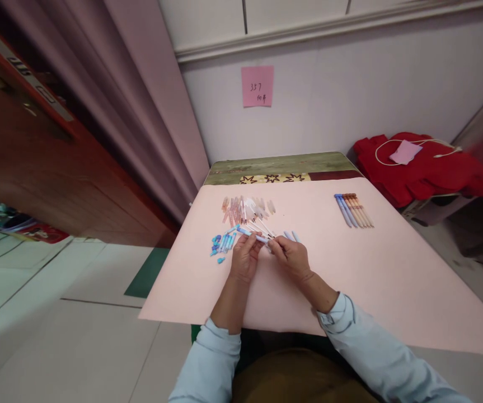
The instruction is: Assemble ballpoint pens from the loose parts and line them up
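Note:
My left hand point(246, 256) is closed around a pale blue pen point(261, 238) whose brighter blue end points away to the left. My right hand point(292, 256) pinches at the pen's near end; its fingertips partly hide what they grip. Thin white pen refills point(263, 226) lie just beyond my fingers. Beside my left hand is a heap of small blue pen parts point(226, 242). Two pale blue pen barrels point(291, 236) rest by my right hand's knuckles. Farther back, brownish and clear pen barrels point(237, 210) lie in a loose pile.
To the right, several assembled pens point(353, 211), blue and brown, lie in a row on the pink table cover point(392, 280). A red cloth point(426, 168) with a white cable sits past the table's right edge. A pink note point(257, 86) is stuck on the wall.

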{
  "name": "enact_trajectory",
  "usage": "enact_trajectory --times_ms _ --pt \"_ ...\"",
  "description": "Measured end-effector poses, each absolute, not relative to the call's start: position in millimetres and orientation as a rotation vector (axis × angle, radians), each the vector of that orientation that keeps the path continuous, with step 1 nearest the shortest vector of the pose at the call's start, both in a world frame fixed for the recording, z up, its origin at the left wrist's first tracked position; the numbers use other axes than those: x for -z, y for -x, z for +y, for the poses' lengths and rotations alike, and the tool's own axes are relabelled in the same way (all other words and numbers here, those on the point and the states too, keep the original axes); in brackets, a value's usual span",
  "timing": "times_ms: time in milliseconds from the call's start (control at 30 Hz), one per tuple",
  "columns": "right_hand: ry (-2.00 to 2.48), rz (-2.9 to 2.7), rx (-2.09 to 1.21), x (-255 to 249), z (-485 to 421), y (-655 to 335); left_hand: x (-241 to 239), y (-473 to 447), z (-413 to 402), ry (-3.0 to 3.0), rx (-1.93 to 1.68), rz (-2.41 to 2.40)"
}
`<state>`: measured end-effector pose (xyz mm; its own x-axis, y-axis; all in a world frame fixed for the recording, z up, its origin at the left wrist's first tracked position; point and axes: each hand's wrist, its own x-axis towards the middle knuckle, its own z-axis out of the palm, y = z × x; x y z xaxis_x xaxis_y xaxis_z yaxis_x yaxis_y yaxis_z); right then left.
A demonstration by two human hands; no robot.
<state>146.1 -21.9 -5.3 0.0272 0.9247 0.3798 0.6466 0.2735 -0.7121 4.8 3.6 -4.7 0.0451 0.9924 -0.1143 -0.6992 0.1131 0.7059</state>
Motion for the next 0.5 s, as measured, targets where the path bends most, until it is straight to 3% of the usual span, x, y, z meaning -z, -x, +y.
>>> enact_trajectory --times_ms 500 --pt "1.341 -1.595 -0.260 3.6 -18.6 -149.3 6.8 -6.1 4.9 -0.524 -1.395 0.738"
